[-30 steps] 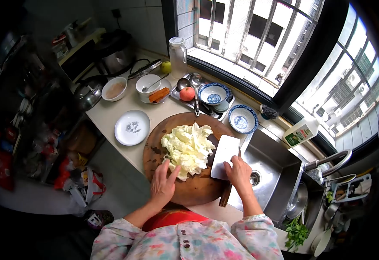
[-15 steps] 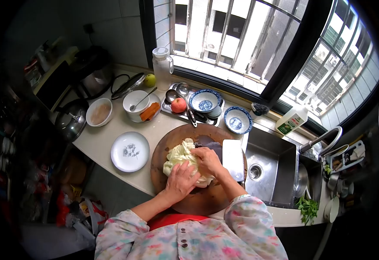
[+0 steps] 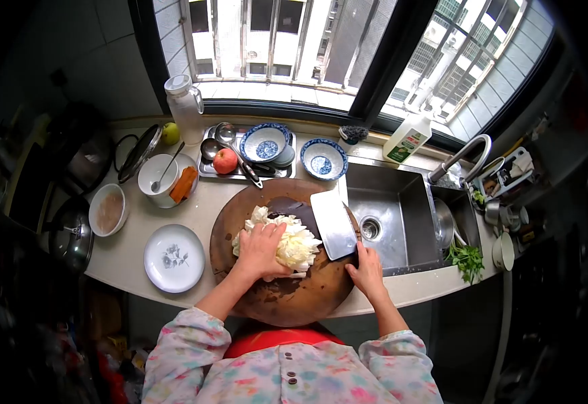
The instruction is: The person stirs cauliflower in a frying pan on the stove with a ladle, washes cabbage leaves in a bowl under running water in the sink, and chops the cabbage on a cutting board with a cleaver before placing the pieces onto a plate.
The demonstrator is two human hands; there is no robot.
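A heap of pale cut cabbage [image 3: 298, 244] lies on the round wooden chopping board [image 3: 280, 306]. My left hand [image 3: 261, 250] is over the heap's left side, fingers curved around the leaves and pressing on them. At the board's right edge, a cleaver [image 3: 334, 225] lies with its broad blade flat, partly over the board. My right hand [image 3: 366, 269] is closed at the cleaver's handle end; the fingers mostly hide the handle.
A flowered plate [image 3: 174, 258] is left of the board. Behind stand blue-patterned bowls [image 3: 324, 159], a tray with ladles and an apple [image 3: 225, 161], and a bowl with carrot pieces [image 3: 185, 184] beside it. The sink [image 3: 391, 232] is on the right, with leafy greens [image 3: 467, 261] near its edge.
My right hand has left the cabbage and moved right to the cleaver's handle. My left hand stays on the cabbage, whose heap now sits looser. The camera view has shifted.
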